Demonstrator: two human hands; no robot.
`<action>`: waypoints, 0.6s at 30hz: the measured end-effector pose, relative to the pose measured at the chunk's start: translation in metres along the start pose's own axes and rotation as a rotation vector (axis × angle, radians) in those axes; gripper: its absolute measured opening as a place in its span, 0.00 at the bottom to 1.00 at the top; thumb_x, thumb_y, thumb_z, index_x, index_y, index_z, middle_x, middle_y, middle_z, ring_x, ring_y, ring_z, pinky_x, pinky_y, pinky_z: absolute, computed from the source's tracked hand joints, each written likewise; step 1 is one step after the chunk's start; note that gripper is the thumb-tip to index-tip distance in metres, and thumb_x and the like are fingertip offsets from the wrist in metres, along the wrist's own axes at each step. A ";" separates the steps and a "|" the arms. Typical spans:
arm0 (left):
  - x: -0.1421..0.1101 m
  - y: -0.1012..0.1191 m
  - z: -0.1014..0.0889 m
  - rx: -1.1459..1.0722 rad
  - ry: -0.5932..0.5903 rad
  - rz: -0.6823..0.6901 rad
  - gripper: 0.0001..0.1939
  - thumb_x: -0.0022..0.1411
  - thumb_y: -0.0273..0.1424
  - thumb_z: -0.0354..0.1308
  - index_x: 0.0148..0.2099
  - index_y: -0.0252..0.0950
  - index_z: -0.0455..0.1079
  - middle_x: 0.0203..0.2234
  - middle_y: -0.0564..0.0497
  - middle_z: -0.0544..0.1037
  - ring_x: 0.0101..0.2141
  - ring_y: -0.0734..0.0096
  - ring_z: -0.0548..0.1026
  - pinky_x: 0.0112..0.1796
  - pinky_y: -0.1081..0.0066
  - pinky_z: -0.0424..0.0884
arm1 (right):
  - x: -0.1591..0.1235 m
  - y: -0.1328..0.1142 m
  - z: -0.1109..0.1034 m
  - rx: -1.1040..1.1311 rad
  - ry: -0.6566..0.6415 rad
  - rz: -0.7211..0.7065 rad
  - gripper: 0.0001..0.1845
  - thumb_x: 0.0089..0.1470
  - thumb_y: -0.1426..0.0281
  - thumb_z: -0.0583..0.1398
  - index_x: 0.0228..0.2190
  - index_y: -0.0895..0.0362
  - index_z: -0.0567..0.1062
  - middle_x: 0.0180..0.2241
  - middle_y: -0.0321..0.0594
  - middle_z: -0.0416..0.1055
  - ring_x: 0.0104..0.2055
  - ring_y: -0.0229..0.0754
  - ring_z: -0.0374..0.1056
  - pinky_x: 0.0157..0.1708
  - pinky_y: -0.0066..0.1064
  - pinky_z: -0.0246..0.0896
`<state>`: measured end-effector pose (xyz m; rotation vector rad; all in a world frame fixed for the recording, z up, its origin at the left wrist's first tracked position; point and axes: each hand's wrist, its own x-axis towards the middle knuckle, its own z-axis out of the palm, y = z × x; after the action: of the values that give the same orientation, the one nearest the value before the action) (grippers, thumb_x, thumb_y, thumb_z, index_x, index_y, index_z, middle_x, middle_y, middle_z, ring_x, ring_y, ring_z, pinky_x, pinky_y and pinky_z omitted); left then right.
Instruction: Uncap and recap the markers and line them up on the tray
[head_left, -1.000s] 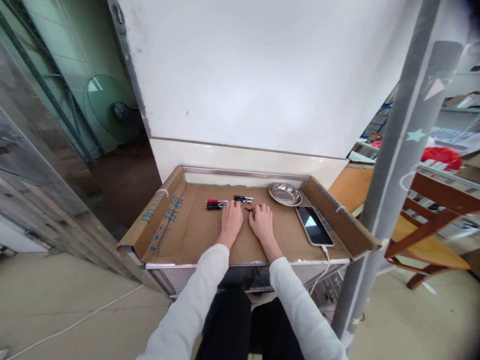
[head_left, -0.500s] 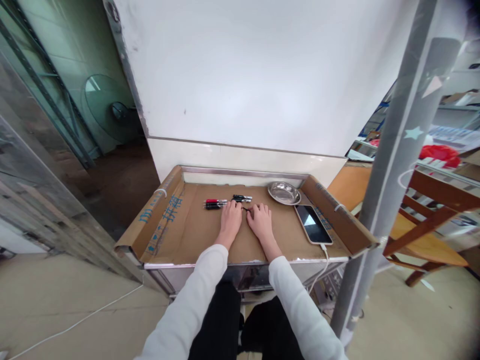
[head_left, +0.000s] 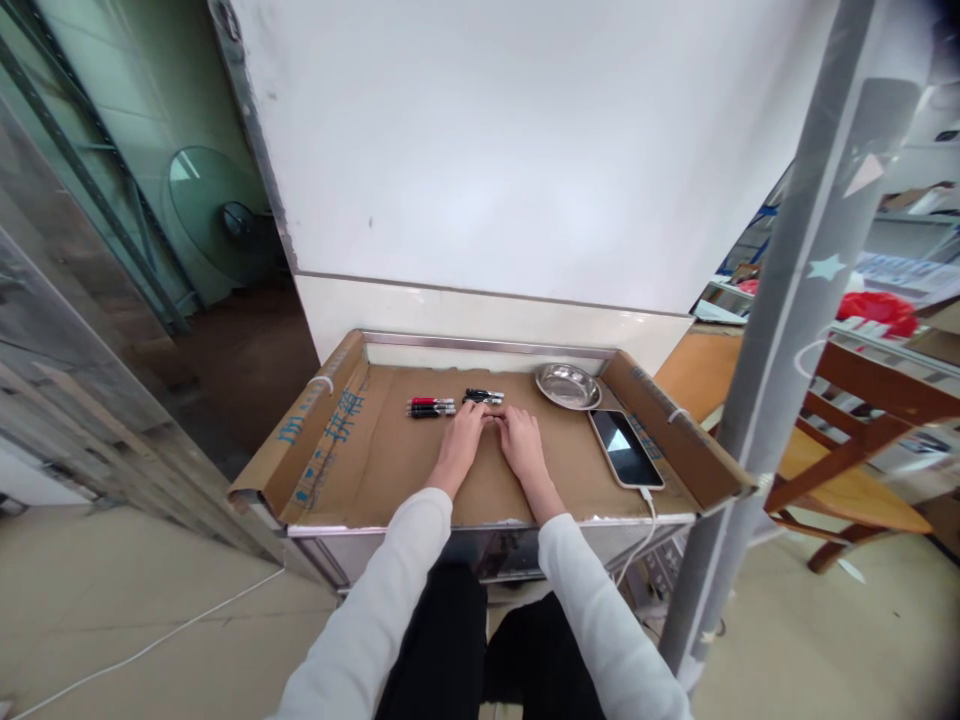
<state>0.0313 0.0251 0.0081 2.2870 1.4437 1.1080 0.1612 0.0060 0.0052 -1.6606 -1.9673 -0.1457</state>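
Observation:
My left hand [head_left: 461,442] and my right hand [head_left: 520,444] meet low over the cardboard surface, fingertips almost touching. Their fingers are closed on a thin dark pen [head_left: 493,416], mostly covered by the fingertips, so its details do not show. Just beyond the fingers lie several black pens [head_left: 484,396], side by side. Left of my left hand is a separate row of pens, a red pen [head_left: 429,402] at the far side and black pens [head_left: 430,412] nearer to me.
A round shiny metal dish [head_left: 568,387] stands at the back right. In front of it lies a phone [head_left: 628,450] with a white cable [head_left: 646,530] running over the front edge. Cardboard walls [head_left: 667,430] rise at both sides. A grey pole [head_left: 780,330] stands close on the right.
Both hands have drawn slightly closer together, and the fingertips now meet around the pen. My left hand has shifted a little away from the left row of pens.

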 end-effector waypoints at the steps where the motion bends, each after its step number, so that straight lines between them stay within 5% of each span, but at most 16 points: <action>1: 0.000 0.000 -0.001 -0.061 0.008 0.008 0.06 0.63 0.28 0.50 0.38 0.36 0.68 0.37 0.49 0.72 0.36 0.70 0.72 0.39 0.70 0.67 | 0.000 0.000 -0.001 0.046 0.005 -0.009 0.12 0.61 0.70 0.48 0.39 0.57 0.70 0.37 0.43 0.72 0.40 0.43 0.63 0.41 0.32 0.54; 7: 0.002 -0.003 -0.003 -0.398 0.112 -0.039 0.02 0.61 0.28 0.52 0.38 0.36 0.64 0.32 0.52 0.74 0.34 0.72 0.73 0.39 0.70 0.69 | -0.002 -0.001 -0.004 0.268 0.050 -0.065 0.14 0.60 0.70 0.47 0.41 0.56 0.71 0.39 0.42 0.72 0.41 0.42 0.65 0.43 0.31 0.58; 18: 0.002 0.000 -0.007 -0.498 0.109 -0.027 0.03 0.59 0.29 0.54 0.33 0.37 0.64 0.28 0.53 0.74 0.31 0.72 0.73 0.36 0.71 0.69 | -0.003 0.003 -0.001 0.294 0.082 -0.093 0.15 0.60 0.69 0.48 0.41 0.55 0.72 0.38 0.43 0.73 0.40 0.43 0.66 0.42 0.33 0.60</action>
<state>0.0269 0.0255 0.0139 1.8782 1.0708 1.4135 0.1647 0.0037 0.0042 -1.3556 -1.9018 0.0398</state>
